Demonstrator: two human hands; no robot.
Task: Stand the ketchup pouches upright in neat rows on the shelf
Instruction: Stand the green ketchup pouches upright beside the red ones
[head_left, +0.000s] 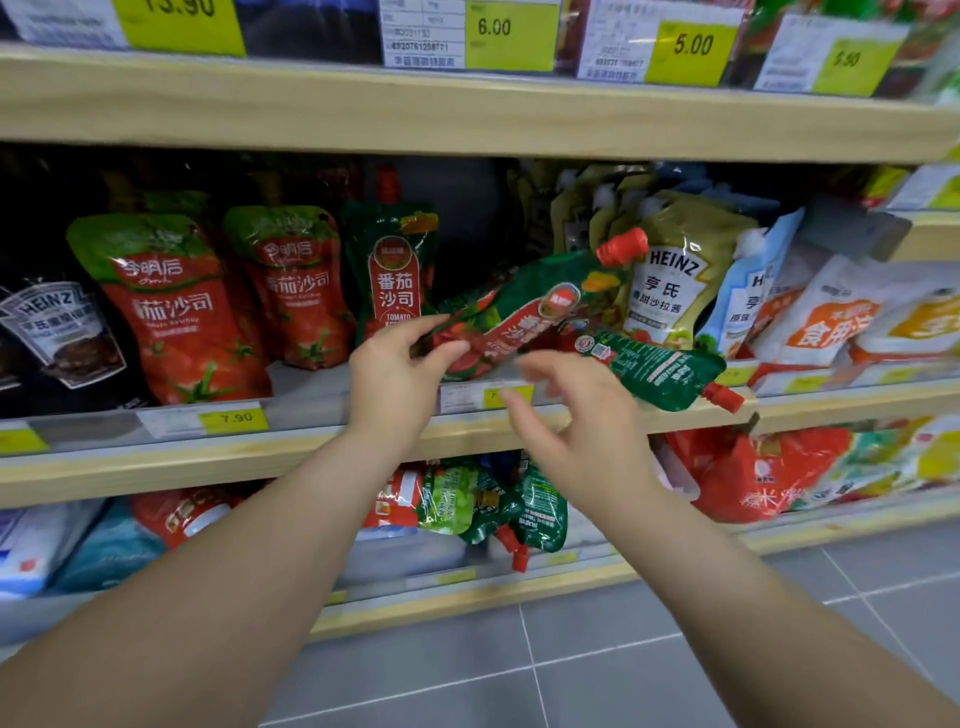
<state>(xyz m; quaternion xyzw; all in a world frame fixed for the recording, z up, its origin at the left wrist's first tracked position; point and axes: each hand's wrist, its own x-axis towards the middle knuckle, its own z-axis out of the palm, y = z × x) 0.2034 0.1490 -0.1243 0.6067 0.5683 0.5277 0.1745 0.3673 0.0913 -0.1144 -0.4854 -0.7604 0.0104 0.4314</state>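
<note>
Shop shelves with pale wooden fronts fill the view above a grey tiled floor, and on the middle shelf a green standing pouch of ketchup is upright with its red cap on top. Left of the standing pouch two red pouches also stand upright side by side, and further left is a dark bag. Just right of the standing pouch and a little lower, the left hand pinches the bottom end of a tilted pouch between thumb and fingers. This one is held off the shelf at a slant, its red cap pointing up and away from the standing pouch. Below it the right hand is blurred, fingers spread and loosely bent, gripping nothing; whether its fingertips touch the tilted pouch cannot be told. Further right of the standing pouch a third green one, the lying pouch, rests on its side at the shelf front with its cap poking past the edge. Behind it, right of the standing pouch, an olive bag of salad dressing stands among white and blue bags. A yellow price tag sits on the shelf rail down and left of the standing pouch. Beneath it, on the shelf below, more green pouches hang caps down.
</note>
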